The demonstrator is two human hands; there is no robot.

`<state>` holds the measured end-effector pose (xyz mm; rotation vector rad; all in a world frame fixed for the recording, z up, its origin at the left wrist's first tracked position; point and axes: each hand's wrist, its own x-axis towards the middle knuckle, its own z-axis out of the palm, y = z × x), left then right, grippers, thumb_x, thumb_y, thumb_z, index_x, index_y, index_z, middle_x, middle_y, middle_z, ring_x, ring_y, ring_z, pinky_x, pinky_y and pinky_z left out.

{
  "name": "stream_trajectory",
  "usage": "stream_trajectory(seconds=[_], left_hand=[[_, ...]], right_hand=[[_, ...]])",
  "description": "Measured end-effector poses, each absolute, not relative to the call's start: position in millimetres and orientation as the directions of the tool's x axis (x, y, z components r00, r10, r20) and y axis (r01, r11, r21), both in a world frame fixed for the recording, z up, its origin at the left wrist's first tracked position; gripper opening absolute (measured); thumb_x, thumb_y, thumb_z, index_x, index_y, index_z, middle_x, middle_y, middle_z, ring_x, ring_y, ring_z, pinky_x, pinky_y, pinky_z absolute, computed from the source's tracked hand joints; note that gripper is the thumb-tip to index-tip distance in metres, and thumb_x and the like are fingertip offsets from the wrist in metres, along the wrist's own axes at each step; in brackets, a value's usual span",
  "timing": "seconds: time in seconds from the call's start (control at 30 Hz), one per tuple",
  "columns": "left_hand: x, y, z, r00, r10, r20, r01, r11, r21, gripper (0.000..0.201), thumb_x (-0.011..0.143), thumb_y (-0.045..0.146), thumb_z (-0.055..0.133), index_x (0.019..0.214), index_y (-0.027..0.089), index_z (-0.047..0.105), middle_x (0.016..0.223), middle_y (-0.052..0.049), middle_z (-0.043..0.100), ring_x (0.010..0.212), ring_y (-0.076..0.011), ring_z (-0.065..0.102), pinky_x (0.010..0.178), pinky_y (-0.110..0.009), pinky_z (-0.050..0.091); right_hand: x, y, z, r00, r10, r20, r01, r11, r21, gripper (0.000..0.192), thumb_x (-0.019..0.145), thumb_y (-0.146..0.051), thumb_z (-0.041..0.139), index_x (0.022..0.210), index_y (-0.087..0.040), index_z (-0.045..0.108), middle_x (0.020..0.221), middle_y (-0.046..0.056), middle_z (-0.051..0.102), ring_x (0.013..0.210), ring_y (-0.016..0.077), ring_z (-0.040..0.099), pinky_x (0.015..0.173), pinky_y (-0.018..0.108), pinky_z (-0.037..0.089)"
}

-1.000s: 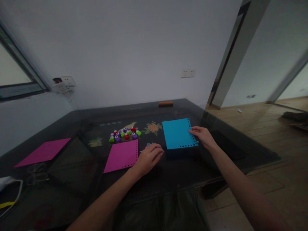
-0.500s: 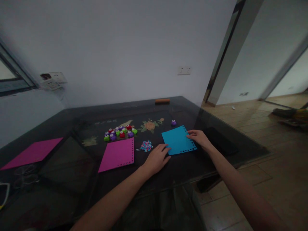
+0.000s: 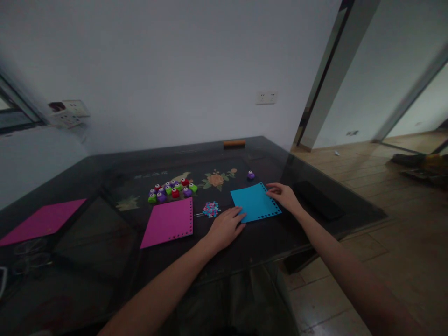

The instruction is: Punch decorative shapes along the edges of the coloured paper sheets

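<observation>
A blue paper sheet (image 3: 255,202) with punched holes along two edges lies flat on the dark glass table (image 3: 87,261). My right hand (image 3: 285,196) rests on its right edge, fingers spread on the paper. My left hand (image 3: 226,227) lies palm down by the sheet's near left corner, fingertips touching it. A small heap of punched paper bits (image 3: 211,209) sits just left of the blue sheet. A single purple punch (image 3: 251,175) stands behind the sheet.
A pink punched sheet (image 3: 168,222) lies left of my left hand, another pink sheet (image 3: 42,220) at the far left. Several small coloured punches (image 3: 171,189) cluster behind. An orange block (image 3: 234,143) sits at the table's far edge, a dark flat object (image 3: 317,200) at the right.
The blue sheet, held raised a second ago, now lies flat on the table. My left hand moved right from the paper bits to the sheet's corner. The purple punch came into sight.
</observation>
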<state>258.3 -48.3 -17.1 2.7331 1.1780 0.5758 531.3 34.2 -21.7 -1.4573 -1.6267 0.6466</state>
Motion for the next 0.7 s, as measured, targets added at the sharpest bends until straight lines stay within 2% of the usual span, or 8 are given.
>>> stream_trajectory(seconds=[0.13, 0.23, 0.43, 0.7], left_hand=[[258.1, -47.8, -17.0, 0.619, 0.727, 0.296, 0.687, -0.684, 0.245, 0.035, 0.089, 0.028, 0.047, 0.121, 0.018, 0.057, 0.132, -0.01, 0.053, 0.122, -0.0227, 0.049, 0.104, -0.038, 0.038], [257.9, -47.5, -17.8, 0.617, 0.733, 0.287, 0.696, -0.678, 0.236, 0.034, 0.089, 0.027, 0.046, 0.121, 0.02, 0.057, 0.132, -0.009, 0.053, 0.122, -0.0215, 0.049, 0.104, -0.037, 0.038], [256.9, -47.7, -16.9, 0.626, 0.724, 0.29, 0.696, -0.686, 0.211, 0.034, 0.089, 0.025, 0.047, 0.121, 0.021, 0.057, 0.132, -0.008, 0.053, 0.122, -0.0201, 0.049, 0.105, -0.036, 0.038], [257.0, -50.1, -13.6, 0.627, 0.731, 0.267, 0.7, -0.68, 0.217, 0.035, 0.089, 0.025, 0.047, 0.121, 0.018, 0.057, 0.131, -0.01, 0.054, 0.122, -0.0215, 0.049, 0.105, -0.036, 0.038]], right_hand=[[531.6, 33.5, -22.0, -0.062, 0.937, 0.345, 0.679, 0.293, -0.673, 0.036, 0.072, -0.026, 0.066, 0.108, -0.021, 0.066, 0.104, 0.007, 0.068, 0.091, 0.0219, 0.062, 0.082, 0.037, 0.049], [532.7, 33.7, -25.9, -0.165, 0.904, 0.394, 0.701, 0.388, -0.598, 0.036, 0.077, -0.026, 0.062, 0.113, -0.022, 0.063, 0.117, 0.007, 0.063, 0.108, 0.0225, 0.056, 0.094, 0.04, 0.043], [535.6, 35.3, -33.2, -0.283, 0.881, 0.38, 0.731, 0.455, -0.509, 0.036, 0.079, -0.024, 0.06, 0.115, -0.02, 0.062, 0.118, 0.009, 0.062, 0.111, 0.0236, 0.055, 0.099, 0.042, 0.039], [535.7, 35.2, -34.0, -0.288, 0.892, 0.347, 0.752, 0.435, -0.495, 0.035, 0.08, -0.024, 0.059, 0.115, -0.023, 0.062, 0.119, 0.008, 0.061, 0.114, 0.0236, 0.053, 0.099, 0.043, 0.039]])
